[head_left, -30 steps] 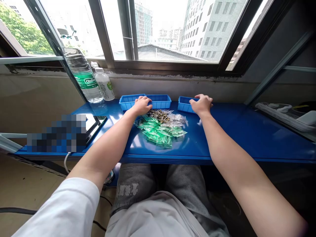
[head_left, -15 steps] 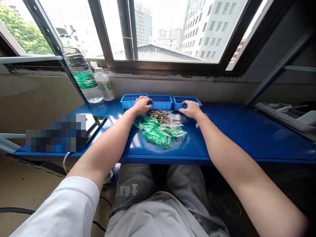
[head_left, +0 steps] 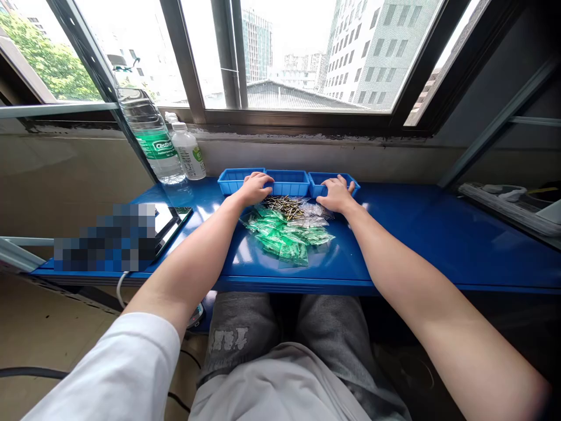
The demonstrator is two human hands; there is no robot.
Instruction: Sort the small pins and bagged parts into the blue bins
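Three blue plastic bins stand in a row at the back of the table. My left hand [head_left: 253, 188] is closed over the front edge where the left bin [head_left: 230, 186] meets the middle bin [head_left: 291, 189]. On the right bin [head_left: 314, 186], my right hand [head_left: 336, 194] grips the front wall, fingers over the rim and somewhat spread, thumb in front. Just before the bins lies a heap of brass-coloured screws [head_left: 287, 206]. Small clear bags [head_left: 313, 213] are beside it, and green-tinted plastic bags [head_left: 284, 237] spread toward me. What the bins hold is hidden.
A large water bottle [head_left: 158, 143] and a smaller white bottle [head_left: 188, 152] stand at the back left, by a shelf post. A dark tablet-like device [head_left: 175, 225] lies left of my forearm. Far right, a shelf holds a tray [head_left: 504, 202]. The window is behind the table [head_left: 421, 245].
The right bin has shifted slightly left and now touches the middle bin. My right hand has moved left with it, its fingers more spread. My left hand stays on its bins.
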